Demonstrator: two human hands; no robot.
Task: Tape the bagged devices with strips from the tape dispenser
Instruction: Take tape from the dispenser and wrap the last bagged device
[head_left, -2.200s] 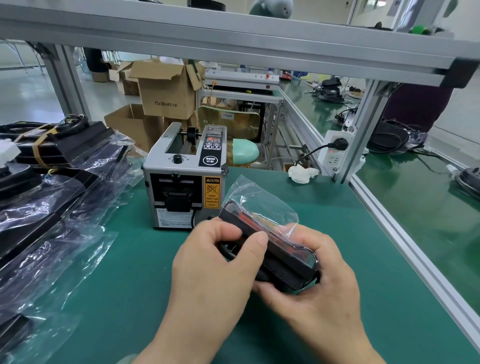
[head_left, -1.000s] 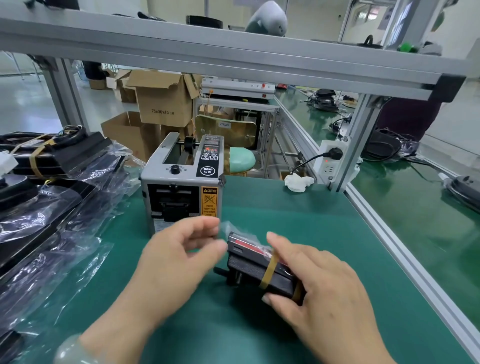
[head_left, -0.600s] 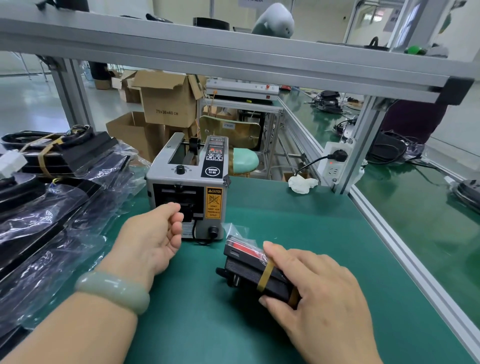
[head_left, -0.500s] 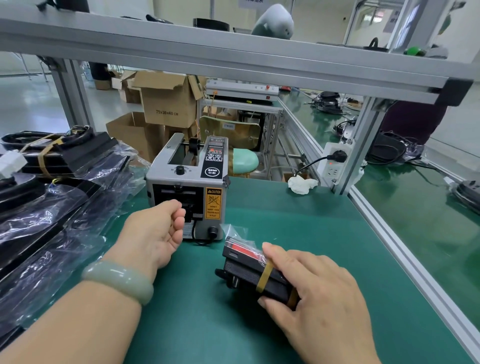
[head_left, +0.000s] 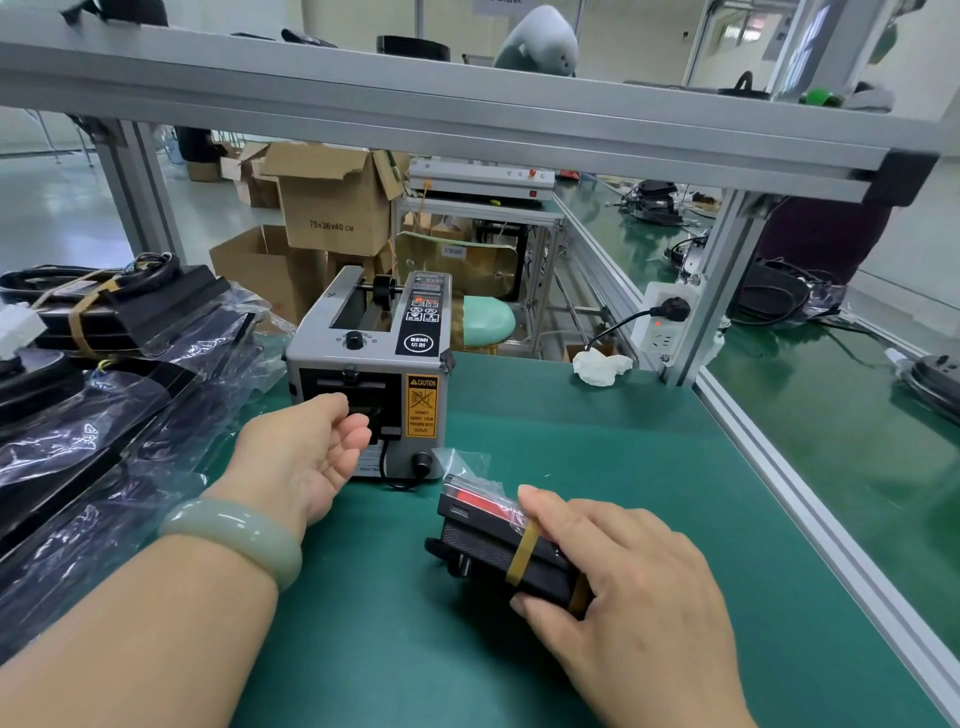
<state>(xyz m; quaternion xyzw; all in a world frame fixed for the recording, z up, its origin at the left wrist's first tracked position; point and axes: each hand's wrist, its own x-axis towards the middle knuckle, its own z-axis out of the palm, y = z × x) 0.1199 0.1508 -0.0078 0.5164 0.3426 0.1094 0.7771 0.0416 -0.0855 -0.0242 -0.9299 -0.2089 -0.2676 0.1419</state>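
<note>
Far left: pile of bagged units (head_left: 104, 441), film slack. Left grip (head_left: 306, 457) at tape dispenser (head_left: 374, 338) outlet, fingers curled; strip pinched or not, cannot tell. Right grip (head_left: 623, 571) clasps bagged device (head_left: 483, 540) on worktop (head_left: 675, 467). Device likely rigid and light, bag slippery: hold across the hard body, not the loose film.

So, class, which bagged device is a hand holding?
The small red-labelled device, gripped by the right hand; the bagged devices piled at left lie untouched.
</note>
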